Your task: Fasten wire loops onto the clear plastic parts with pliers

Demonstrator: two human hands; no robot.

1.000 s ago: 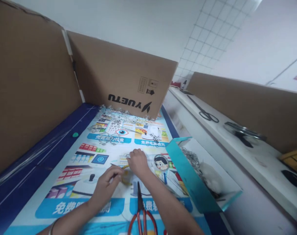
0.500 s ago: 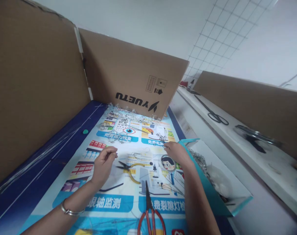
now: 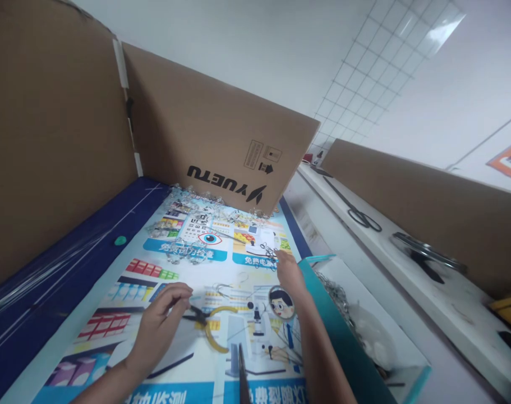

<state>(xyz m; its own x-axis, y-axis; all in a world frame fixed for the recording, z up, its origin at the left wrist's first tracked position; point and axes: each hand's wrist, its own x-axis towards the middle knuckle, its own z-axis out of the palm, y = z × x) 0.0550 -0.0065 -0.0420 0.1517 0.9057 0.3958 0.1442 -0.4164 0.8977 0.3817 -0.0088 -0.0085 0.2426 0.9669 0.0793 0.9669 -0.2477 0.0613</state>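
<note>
My left hand is above the printed sheet, with thumb and fingers pinched together. Whatever is between them, if anything, is too small to make out. Its fingertips overlap the dark jaws of yellow-handled pliers in the view. My right hand reaches in from the right, fingers drawn together beside a small heap of dark rings. Its fingertips are partly hidden, and anything held cannot be made out. Thin bent wire pieces lie between the hands. Scissors point upward at the bottom edge, their handles out of frame.
Clear bead-like pieces lie along the far cardboard panel. A teal-sided box at right holds metal pieces and a white bundle. Other scissors rest on the white ledge. A green round piece sits at left.
The view has shifted, so the table things appear lower and to the left. My left hand has come closer to the pliers' jaws. My right hand stays beside the dark rings.
</note>
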